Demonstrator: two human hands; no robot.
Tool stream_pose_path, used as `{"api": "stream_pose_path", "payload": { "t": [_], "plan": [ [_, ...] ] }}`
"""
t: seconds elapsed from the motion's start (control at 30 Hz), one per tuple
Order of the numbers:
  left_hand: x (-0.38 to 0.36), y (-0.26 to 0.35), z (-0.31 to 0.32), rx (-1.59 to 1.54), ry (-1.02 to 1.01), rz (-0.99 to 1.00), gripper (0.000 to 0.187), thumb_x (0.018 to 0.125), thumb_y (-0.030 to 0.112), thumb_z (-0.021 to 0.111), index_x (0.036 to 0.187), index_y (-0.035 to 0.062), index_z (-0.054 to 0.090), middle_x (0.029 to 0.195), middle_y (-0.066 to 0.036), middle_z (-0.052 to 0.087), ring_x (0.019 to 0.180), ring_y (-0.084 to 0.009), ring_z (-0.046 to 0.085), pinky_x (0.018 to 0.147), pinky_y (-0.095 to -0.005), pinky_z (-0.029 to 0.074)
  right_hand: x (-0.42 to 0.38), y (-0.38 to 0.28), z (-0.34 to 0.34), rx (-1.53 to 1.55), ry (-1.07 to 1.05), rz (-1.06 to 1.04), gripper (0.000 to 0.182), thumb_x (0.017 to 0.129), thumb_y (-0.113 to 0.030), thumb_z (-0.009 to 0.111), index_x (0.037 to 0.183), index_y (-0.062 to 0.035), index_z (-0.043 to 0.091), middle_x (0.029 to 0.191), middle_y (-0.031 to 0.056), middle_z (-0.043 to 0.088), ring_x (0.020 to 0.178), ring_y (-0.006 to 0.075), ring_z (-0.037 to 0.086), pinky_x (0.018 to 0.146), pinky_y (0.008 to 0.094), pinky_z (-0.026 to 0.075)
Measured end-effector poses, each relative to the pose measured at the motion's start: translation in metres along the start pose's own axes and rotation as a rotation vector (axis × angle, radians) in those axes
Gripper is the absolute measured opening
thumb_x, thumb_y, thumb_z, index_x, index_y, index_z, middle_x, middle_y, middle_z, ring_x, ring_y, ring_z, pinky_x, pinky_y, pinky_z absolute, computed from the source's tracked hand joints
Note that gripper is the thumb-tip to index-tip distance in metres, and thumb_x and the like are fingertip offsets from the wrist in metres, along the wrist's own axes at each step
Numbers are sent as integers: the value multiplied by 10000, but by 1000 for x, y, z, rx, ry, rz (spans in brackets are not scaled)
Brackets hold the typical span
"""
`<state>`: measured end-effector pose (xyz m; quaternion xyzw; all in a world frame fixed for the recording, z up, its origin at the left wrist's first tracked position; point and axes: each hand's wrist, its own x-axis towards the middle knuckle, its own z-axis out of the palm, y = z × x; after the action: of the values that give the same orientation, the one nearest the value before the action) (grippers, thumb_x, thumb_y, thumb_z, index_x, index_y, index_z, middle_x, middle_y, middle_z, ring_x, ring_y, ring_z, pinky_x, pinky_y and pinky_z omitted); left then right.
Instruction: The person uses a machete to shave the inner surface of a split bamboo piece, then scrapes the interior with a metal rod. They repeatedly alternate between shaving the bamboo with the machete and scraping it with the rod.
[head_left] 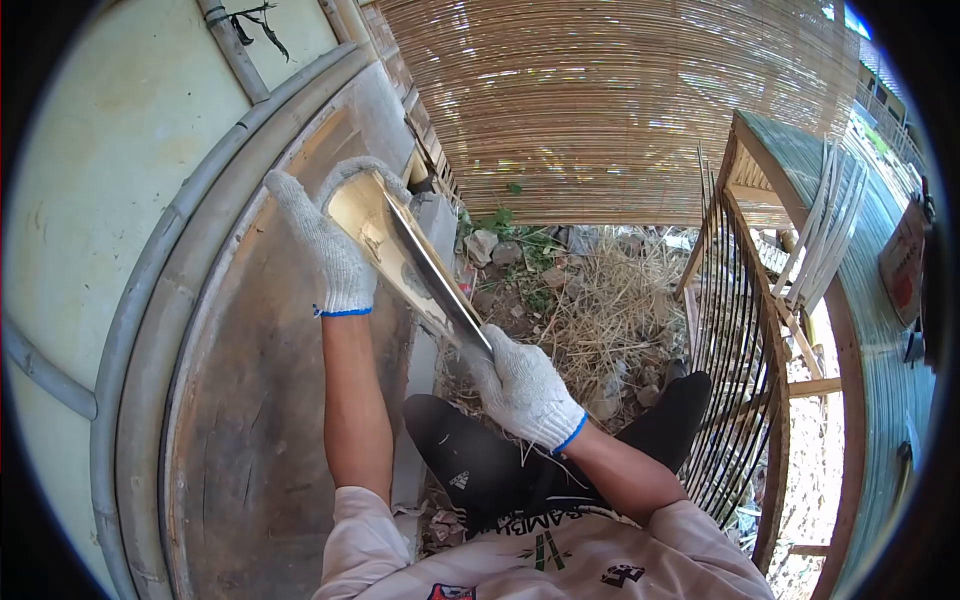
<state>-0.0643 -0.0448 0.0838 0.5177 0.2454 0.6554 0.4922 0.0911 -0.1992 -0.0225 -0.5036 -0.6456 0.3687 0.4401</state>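
A split bamboo piece point(360, 215), pale and hollow inside, slants down to the right in front of me. My left hand point(330, 245), in a white knitted glove with a blue cuff, wraps round its upper end, thumb raised along the left side. A long dark blade point(436, 270) lies lengthwise against the bamboo's right side. My right hand point(530, 388), gloved the same way, is closed at the lower end of the blade and bamboo; its fingers hide what exactly it grips there.
A brown wooden board point(270, 400) and curved bamboo poles point(150, 330) stand at the left. Behind hangs a bamboo slat screen point(600, 110). Straw point(610, 310) and stones point(482, 246) cover the ground. A slatted wooden frame point(780, 400) with pale strips point(825, 225) stands right.
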Motion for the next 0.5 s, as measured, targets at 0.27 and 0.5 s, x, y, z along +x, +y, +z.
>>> {"api": "stream_pose_path", "payload": {
  "t": [0.27, 0.5],
  "plan": [
    [-4, 1, 7, 39, 86, -14, 969, 929, 841, 176, 963, 16, 684, 851, -137, 696, 770, -238, 672, 751, -337, 582, 13, 24, 36, -152, 253, -244, 268, 938, -163, 621, 1166, -37, 561, 763, 253, 657, 732, 465, 663, 644, 546, 520],
    [3, 0, -11, 49, 10, -13, 931, 956, 809, 210, 1022, 4, 674, 900, -127, 699, 839, -240, 665, 827, -332, 555, 27, 29, 25, -419, 117, -147, 210, 953, -202, 581, 1085, -54, 513, 850, 213, 668, 773, 418, 683, 663, 529, 536]
  ]
}}
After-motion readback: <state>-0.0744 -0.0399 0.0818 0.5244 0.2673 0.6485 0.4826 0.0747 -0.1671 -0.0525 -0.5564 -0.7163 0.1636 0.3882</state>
